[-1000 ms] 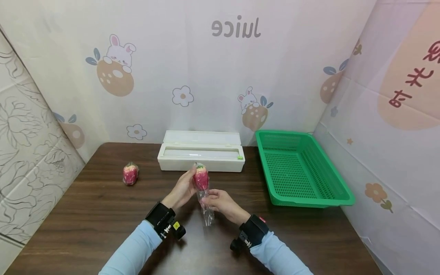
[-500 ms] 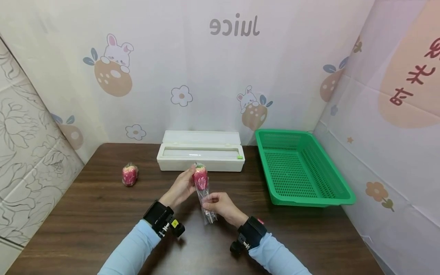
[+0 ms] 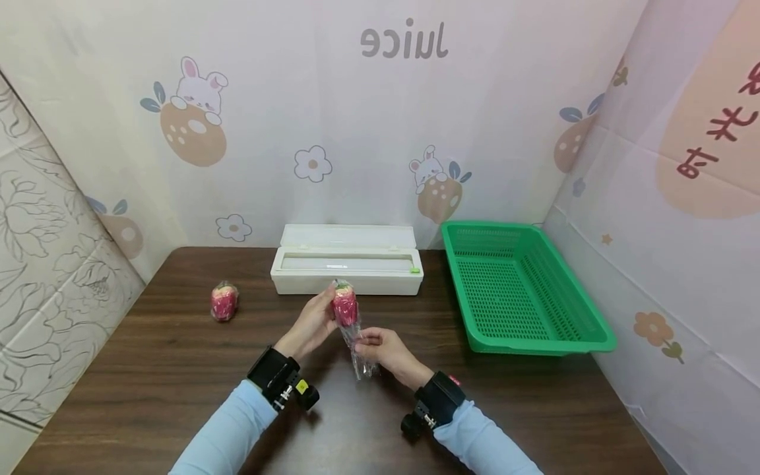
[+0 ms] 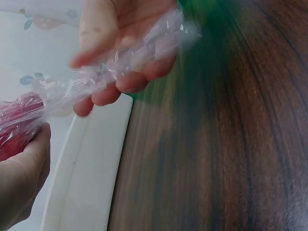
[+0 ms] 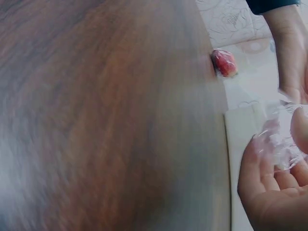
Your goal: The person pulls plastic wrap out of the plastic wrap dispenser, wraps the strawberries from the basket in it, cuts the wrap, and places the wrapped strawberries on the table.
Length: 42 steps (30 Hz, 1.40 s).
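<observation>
My left hand (image 3: 311, 324) holds a red fruit (image 3: 346, 309) with a pale yellow top, wrapped in clear plastic film. In the left wrist view the red of the fruit (image 4: 21, 120) shows at the left edge, with the thumb along it. From the fruit a long, gathered tail of film (image 4: 113, 72) runs to my right hand (image 3: 384, 349). The right thumb and curled fingers hold this tail, whose loose end sticks out beyond them. The right wrist view shows the crumpled film (image 5: 279, 139) between thumb and fingers.
A second wrapped red fruit (image 3: 224, 301) lies on the brown wooden table (image 3: 148, 369) at the left. Behind the hands stands a white film dispenser box (image 3: 350, 285) with its lid raised. A green basket (image 3: 475, 330) stands at the right.
The film's tail has been drawn together and bent to the right, its free end now higher. My right hand has shifted slightly along it, while my left hand keeps its hold on the fruit.
</observation>
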Each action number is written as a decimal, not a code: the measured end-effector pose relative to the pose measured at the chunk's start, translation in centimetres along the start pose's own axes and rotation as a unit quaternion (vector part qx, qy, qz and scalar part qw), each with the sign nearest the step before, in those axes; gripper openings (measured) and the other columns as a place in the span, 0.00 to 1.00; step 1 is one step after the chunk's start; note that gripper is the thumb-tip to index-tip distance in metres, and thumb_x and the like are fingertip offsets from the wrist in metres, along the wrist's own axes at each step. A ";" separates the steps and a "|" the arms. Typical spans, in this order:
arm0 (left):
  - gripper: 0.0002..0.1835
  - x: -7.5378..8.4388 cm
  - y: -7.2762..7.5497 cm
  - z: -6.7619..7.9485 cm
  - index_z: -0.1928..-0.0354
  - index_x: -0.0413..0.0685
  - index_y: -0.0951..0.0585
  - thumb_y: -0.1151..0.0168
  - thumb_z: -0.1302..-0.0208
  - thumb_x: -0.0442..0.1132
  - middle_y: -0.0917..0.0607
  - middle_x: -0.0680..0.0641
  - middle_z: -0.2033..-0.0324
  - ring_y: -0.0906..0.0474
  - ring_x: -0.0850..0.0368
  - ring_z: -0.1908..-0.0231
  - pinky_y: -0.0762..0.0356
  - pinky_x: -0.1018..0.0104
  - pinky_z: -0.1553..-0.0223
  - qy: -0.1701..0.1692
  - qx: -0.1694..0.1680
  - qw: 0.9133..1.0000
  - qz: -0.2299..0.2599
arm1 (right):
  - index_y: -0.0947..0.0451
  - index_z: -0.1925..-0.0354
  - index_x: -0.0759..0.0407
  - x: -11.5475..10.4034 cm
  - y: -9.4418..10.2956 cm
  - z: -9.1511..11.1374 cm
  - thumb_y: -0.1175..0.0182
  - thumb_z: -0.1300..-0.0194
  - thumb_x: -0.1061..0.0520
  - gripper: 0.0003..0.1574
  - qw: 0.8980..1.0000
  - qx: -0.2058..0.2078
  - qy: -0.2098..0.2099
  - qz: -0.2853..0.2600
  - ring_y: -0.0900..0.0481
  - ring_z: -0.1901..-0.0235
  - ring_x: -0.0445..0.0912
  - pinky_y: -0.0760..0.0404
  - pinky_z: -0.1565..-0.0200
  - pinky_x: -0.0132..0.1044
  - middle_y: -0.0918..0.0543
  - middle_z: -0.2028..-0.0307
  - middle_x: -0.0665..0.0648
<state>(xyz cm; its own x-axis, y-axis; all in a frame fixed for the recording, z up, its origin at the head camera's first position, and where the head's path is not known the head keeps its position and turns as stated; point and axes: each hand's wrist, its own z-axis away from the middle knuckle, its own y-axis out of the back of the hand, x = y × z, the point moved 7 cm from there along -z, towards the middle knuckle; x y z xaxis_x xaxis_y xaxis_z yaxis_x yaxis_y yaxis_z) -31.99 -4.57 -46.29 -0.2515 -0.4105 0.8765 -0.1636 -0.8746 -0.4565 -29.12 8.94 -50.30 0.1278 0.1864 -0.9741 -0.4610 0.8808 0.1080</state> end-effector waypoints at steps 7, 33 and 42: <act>0.30 -0.2 -1.1 0.1 0.34 0.39 0.43 0.63 0.29 0.53 0.26 0.51 0.51 0.26 0.61 0.52 0.29 0.68 0.49 0.005 -0.036 0.999 -0.028 | 0.27 0.50 0.67 -1.4 0.2 0.0 0.38 0.42 0.49 0.28 1.000 -0.006 0.011 0.022 0.21 0.60 0.44 0.23 0.55 0.38 0.18 0.57 0.61; 0.31 -0.2 -2.4 1.5 0.36 0.36 0.41 0.63 0.29 0.53 0.28 0.44 0.48 0.26 0.61 0.53 0.27 0.71 0.53 0.025 -0.046 0.996 -0.067 | 0.30 0.54 0.74 0.0 -0.5 -0.6 0.60 0.29 0.62 0.17 0.993 -0.109 0.049 0.016 0.21 0.65 0.44 0.22 0.54 0.42 0.21 0.67 0.56; 0.31 -0.7 -1.8 1.6 0.35 0.35 0.42 0.65 0.29 0.53 0.30 0.41 0.44 0.28 0.61 0.50 0.28 0.70 0.50 0.024 -0.041 0.995 -0.092 | 0.28 0.52 0.69 0.1 0.4 -0.9 0.56 0.31 0.63 0.15 0.996 -0.069 0.043 0.032 0.22 0.60 0.46 0.23 0.52 0.46 0.20 0.62 0.60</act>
<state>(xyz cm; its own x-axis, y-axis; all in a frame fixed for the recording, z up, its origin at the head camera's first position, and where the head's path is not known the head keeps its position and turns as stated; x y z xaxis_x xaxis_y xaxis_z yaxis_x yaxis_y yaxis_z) -29.96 -3.08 -45.81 -0.2554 -0.2313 0.9388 -0.2887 -0.9084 -0.3024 -30.10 8.90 -50.57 0.0208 0.1961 -0.9804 -0.5821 0.7996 0.1476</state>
